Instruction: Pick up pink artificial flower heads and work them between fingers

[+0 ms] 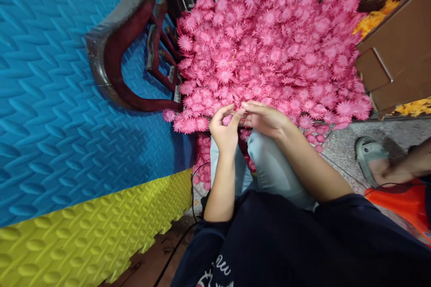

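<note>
A large heap of pink artificial flowers (269, 54) lies in front of me, close to both hands. My left hand (225, 128) is closed at the heap's near edge, its thumb and fingers curled round a pink flower (227, 120). Beside it, my right hand (264, 119) is closed too, with its fingertips meeting the tip of my left thumb. Whatever the right fingers pinch is too small and hidden to make out. Both hands are above my knees (269, 157).
Left stands a dark wooden chair arm (112, 60), with blue matting (60, 98) and yellow matting (101, 228). On the right are a brown box (400, 49), yellow flowers (380, 15) and another person's foot in a green clog (368, 159). A black cable (175, 249) runs at lower left.
</note>
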Motion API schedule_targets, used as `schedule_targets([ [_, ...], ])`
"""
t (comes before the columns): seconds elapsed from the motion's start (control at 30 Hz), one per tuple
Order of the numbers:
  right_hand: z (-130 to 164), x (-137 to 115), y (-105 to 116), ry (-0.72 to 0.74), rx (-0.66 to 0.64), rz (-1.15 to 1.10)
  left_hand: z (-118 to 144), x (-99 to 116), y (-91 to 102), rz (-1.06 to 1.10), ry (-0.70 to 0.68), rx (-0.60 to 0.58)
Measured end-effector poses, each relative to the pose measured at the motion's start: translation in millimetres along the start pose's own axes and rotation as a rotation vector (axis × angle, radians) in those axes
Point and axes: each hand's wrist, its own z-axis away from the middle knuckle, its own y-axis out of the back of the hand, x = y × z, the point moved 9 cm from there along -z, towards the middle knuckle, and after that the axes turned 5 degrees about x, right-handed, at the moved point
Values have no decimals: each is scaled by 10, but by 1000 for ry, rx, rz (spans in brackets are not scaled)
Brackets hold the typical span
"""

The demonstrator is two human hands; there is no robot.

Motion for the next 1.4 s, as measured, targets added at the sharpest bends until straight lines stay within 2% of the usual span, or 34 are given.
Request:
schedule_targets([
  [0.07,3,18,-17,-16,-27,22,6,12,23,20,3,27],
  [0.2,-12,52,-29,-37,-42,28,22,87,3,21,-54,0],
  [0.27,-25,61,-18,-41,-25,4,30,52,-17,93,1,-25],
  [0.4,-27,55,-3,-25,19,-21,64,-84,-67,332,200,-50],
  [0.53,-4,-19,24,56,93,-30,65,-164,-30,502,305,22],
  [0.63,6,-93,56,160,159,-31,28,-156,67,468,247,107],
  [0.8,0,-76,32,263,237,-22,9,-86,165,157,58,209],
  [0.9,5,-77,10,314,250,-34,5,-79,201,111,1,236],
  [0.97,5,-129,90,347,281,-61,-30,-69,333,127,-19,293],
  [1.1,41,-419,509,526,461,-75,-184,63,788,194,-110,453],
  [1.13,38,-479,594,554,489,-61,-234,104,842,239,-137,435],
  [1.17,17,-508,651,552,498,-57,-289,120,825,245,-130,364],
  [1.27,-75,-477,653,471,447,-84,-317,2,648,122,5,198],
  [1.4,-112,-330,475,333,370,-89,-121,-275,469,147,180,216],
])
